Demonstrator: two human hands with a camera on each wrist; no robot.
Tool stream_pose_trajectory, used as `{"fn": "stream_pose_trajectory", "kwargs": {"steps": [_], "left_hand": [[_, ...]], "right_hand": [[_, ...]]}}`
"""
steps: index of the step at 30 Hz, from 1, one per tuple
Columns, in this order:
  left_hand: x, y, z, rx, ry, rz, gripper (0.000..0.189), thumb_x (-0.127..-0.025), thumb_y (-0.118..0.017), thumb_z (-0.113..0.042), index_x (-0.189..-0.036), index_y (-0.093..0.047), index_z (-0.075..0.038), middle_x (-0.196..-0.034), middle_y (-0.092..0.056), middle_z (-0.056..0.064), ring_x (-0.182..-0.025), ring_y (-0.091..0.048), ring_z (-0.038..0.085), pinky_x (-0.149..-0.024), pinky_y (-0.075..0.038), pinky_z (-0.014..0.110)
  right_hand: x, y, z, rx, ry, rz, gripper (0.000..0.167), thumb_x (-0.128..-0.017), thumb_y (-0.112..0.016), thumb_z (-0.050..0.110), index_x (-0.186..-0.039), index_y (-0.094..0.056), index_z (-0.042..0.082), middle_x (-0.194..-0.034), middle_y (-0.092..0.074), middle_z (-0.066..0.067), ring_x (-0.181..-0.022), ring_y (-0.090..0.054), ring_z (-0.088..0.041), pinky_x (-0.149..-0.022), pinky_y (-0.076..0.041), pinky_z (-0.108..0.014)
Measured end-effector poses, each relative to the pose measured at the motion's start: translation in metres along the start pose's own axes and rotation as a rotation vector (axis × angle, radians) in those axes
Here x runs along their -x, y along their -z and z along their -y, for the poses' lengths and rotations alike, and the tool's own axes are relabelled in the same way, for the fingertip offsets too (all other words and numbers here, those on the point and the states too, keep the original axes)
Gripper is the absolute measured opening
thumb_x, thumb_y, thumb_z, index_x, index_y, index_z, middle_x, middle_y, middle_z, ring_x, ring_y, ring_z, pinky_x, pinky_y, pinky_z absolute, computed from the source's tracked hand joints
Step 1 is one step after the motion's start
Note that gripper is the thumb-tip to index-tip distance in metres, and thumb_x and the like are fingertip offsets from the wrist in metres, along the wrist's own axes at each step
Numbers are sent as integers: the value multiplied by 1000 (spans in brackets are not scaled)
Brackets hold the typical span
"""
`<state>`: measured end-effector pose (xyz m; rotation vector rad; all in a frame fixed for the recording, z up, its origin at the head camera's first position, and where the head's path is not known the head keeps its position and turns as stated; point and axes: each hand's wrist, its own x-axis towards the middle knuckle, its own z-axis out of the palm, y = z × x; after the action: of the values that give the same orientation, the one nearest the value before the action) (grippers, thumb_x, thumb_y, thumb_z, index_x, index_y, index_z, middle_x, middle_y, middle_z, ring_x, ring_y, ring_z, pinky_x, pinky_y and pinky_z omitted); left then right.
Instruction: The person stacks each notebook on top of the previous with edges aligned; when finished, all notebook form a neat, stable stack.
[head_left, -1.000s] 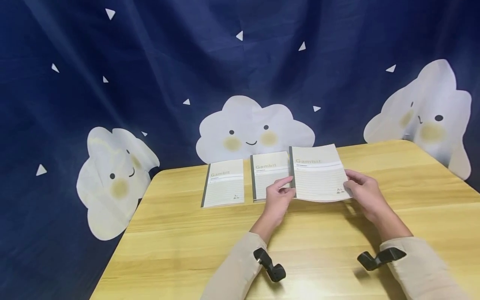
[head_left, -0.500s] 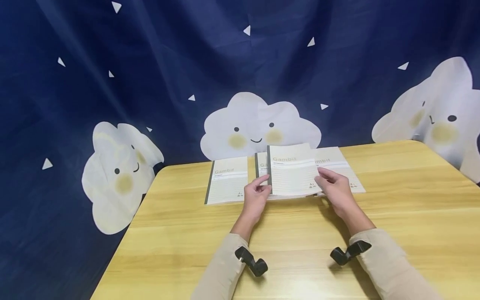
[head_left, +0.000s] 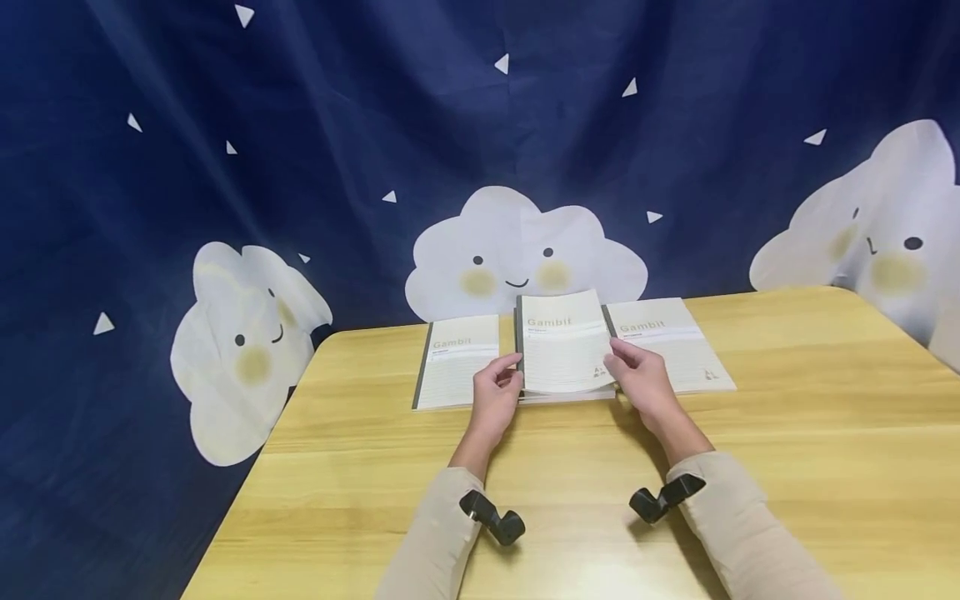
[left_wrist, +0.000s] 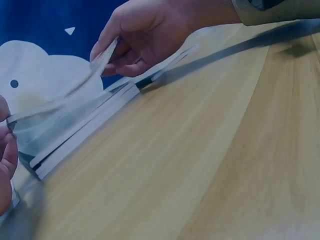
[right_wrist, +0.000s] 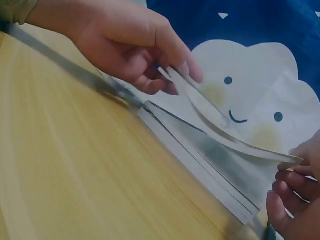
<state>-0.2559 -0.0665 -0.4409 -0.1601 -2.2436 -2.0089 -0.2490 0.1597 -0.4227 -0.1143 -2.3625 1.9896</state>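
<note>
Between both hands a cream "Gambit" notebook (head_left: 564, 350) with a dark spine hangs close over the middle stack of notebooks (head_left: 562, 397). My left hand (head_left: 496, 396) pinches its spine edge. At the opposite lower corner my right hand (head_left: 641, 379) pinches it between thumb and fingers. In the right wrist view the held notebook (right_wrist: 220, 132) sags in a curve, with a gap above the stacked notebooks (right_wrist: 195, 165). Another notebook (head_left: 459, 362) lies to the left, and one more notebook (head_left: 671, 342) lies to the right, partly behind my right hand.
All lie near the far edge of a wooden table (head_left: 570, 492). Behind it hangs a dark blue curtain (head_left: 360, 100) with white smiling clouds. A black wrist camera (head_left: 492, 517) sits on the left sleeve, another wrist camera (head_left: 666, 497) on the right.
Both hands have carried the notebook leftward, from above the right-hand notebook to over the middle stack. The right-hand notebook, hidden before, now shows. The view has shifted slightly.
</note>
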Motion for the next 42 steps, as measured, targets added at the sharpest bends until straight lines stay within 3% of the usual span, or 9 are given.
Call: {"fn": "stream_pose_trajectory", "kwargs": {"steps": [3, 9, 20, 28, 42], "left_hand": [[1, 0, 3, -33, 0, 9, 31, -90, -55, 0, -119, -64, -6, -121, -60, 11, -105, -55, 23, -89, -51, 30], [-1, 0, 8, -94, -31, 7, 28, -90, -57, -2, -117, -65, -5, -113, -62, 13, -105, -59, 25, -91, -51, 30], [-1, -1, 14, -259, -61, 24, 30, -92, -54, -1, -120, -62, -2, -133, -55, 15, -117, -56, 27, -96, -48, 30], [-2, -2, 13, -405, -106, 71, 31, -94, -48, -1, -123, -60, 1, -134, -51, 20, -126, -48, 31, -102, -42, 36], [-2, -3, 10, -484, -127, 109, 31, -96, -44, -3, -123, -59, 3, -131, -52, 23, -127, -46, 30, -101, -42, 38]], "right_hand": [[1, 0, -3, 37, 26, 40, 50, -97, -47, 14, -143, -34, -2, -147, -36, -21, -134, -36, -30, -111, -31, -39], [0, -3, -7, 102, 76, 85, 52, -98, -46, 12, -144, -30, -3, -149, -30, -23, -135, -34, -34, -110, -31, -40], [-2, -8, -15, 305, 170, 127, 54, -95, -52, 10, -141, -32, -9, -146, -33, -27, -136, -27, -40, -112, -26, -47], [-2, -12, -17, 455, 182, 115, 57, -93, -56, 12, -141, -34, -7, -145, -33, -28, -136, -28, -42, -112, -25, -51], [0, -16, -19, 522, 222, 81, 54, -91, -57, 12, -138, -40, -8, -142, -36, -31, -134, -30, -45, -111, -25, -52]]}}
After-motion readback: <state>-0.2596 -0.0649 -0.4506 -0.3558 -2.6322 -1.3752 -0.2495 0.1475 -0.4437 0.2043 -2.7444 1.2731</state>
